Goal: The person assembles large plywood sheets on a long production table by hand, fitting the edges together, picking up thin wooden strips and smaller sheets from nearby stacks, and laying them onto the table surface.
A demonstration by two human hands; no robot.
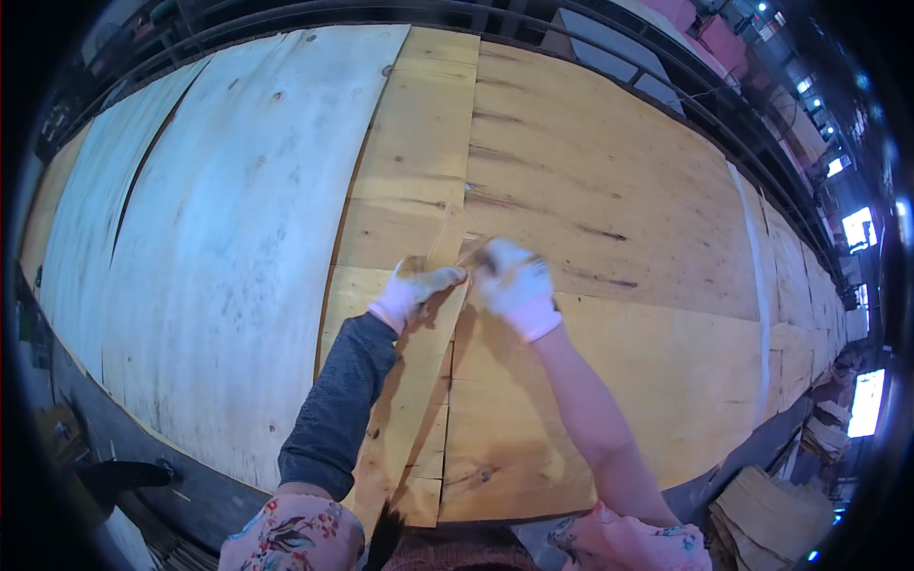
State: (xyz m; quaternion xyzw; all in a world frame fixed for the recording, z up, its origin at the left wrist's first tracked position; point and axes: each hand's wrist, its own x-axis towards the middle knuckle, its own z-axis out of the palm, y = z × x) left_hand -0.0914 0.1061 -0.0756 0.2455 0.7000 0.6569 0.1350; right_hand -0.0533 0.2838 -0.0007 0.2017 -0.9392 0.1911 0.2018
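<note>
A long, narrow strip of yellowish wood veneer [411, 400] lies lengthwise over the seam between broader sheets. My left hand [417, 291], in a pale work glove, is closed on its upper part, the thumb pointing right along the edge. Close beside it my right hand [519, 285], gloved too and blurred by motion, is curled with its fingertips at a small brownish end of the strip. Under and right of this hand spreads a wide yellow veneer sheet [619, 219] with dark streaks and a crosswise joint.
Left of the strip lie large whitish veneer sheets [248, 219] with a long dark gap between two of them. A pale band [757, 285] runs across the sheets at right. Dark metal rails border the far side. Stacked veneer pieces [771, 514] stand at lower right.
</note>
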